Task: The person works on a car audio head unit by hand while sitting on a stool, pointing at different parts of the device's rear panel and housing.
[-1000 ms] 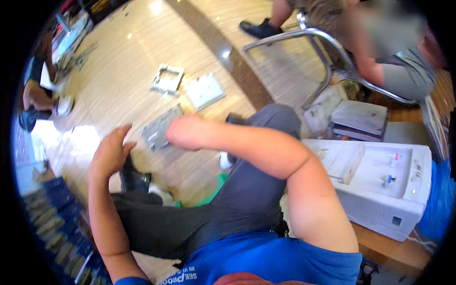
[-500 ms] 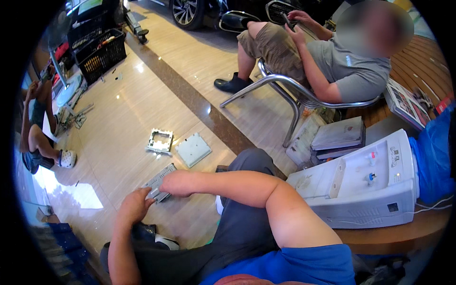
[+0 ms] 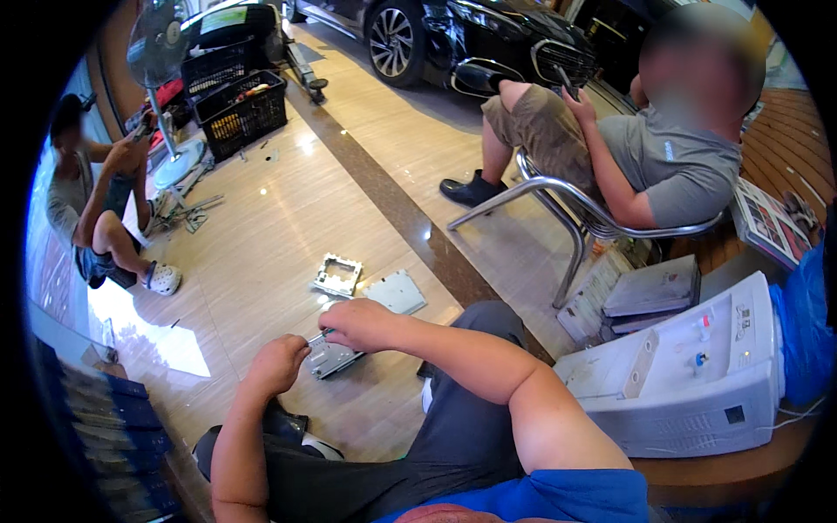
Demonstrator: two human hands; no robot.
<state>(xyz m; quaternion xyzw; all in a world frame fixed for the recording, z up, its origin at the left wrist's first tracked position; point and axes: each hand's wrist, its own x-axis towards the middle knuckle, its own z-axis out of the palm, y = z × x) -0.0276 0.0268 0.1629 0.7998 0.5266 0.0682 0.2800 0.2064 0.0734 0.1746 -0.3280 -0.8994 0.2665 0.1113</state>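
Observation:
My left hand has its fingertips pinched beside the left end of a silver metal unit lying on the floor in front of me; what they grip is hidden. My right hand curls over that unit, closed round a small green item that is too small to identify. Just beyond lie a whitish square open frame and a flat pale metal plate, side by side.
A water dispenser lies at my right. One person sits on a chair holding a phone; another sits at far left near a fan, loose parts and black crates. A car stands behind.
The view has tilted up, showing more of both people and the car. My hands have lifted slightly off the metal unit, and a green item now shows in my right hand.

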